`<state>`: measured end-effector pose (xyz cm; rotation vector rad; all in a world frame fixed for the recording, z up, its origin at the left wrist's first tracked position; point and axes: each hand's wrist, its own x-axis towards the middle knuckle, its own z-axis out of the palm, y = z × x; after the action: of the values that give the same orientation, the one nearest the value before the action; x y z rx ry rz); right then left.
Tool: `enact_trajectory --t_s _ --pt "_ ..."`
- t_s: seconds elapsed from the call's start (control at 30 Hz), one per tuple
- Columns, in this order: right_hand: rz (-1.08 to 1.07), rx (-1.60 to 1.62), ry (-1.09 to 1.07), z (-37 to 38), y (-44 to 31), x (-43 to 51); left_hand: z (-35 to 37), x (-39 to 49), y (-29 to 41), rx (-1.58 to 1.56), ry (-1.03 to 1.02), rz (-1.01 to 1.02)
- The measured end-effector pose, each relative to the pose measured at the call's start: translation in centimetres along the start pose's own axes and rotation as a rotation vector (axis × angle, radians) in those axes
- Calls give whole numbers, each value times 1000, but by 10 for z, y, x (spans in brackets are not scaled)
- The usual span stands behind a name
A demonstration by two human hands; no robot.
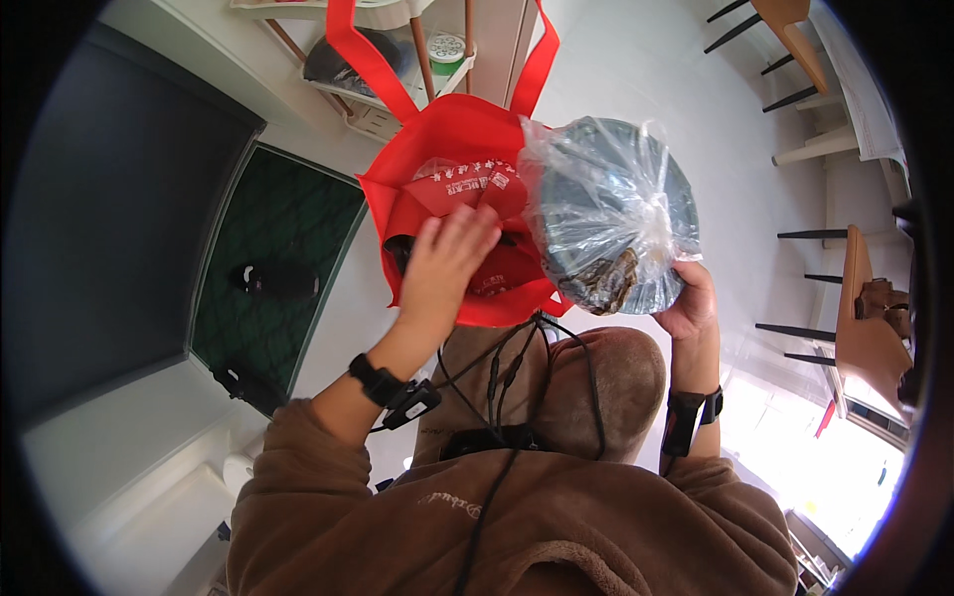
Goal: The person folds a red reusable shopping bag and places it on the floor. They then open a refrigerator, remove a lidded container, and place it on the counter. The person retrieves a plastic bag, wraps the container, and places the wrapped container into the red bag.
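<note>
My right hand (689, 302) grips the lower right edge of a round, greenish container in a clear plastic bag (615, 208). The bag is gathered into a knot on the side facing me, and something dark brown shows near its lower edge. To its left a red fabric tote bag (447, 127) stands open at the top, its two handles raised. My left hand (447, 261) is over the tote's mouth, fingers spread and slightly blurred, with nothing seen in it. Inside the tote lies red packaging (455, 186) bearing white writing, and something dark is partly hidden by my left hand.
A white shelf rack (387, 112) stands beyond the tote. A dark green mat (279, 268) with black shoes lies at the left, beside a dark door panel (134, 208). Wooden chairs (857, 313) are at the right. Black cables (507, 372) hang over my knees.
</note>
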<state>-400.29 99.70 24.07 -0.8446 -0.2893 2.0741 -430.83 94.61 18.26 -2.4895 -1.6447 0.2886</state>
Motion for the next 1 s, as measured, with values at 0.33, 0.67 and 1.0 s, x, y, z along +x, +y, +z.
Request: enact_trajectory --t_s 0.33,0.67,1.0 --pt "-62 -40 17 -9 -7 -11 71 60 5 55 -265 -80" --pt "-109 -61 -98 -3 -3 -17 2 8 -38 -267 -139 -156" --pt "11 -156 -28 14 0 0 22 -2 -30 -302 246 -164"
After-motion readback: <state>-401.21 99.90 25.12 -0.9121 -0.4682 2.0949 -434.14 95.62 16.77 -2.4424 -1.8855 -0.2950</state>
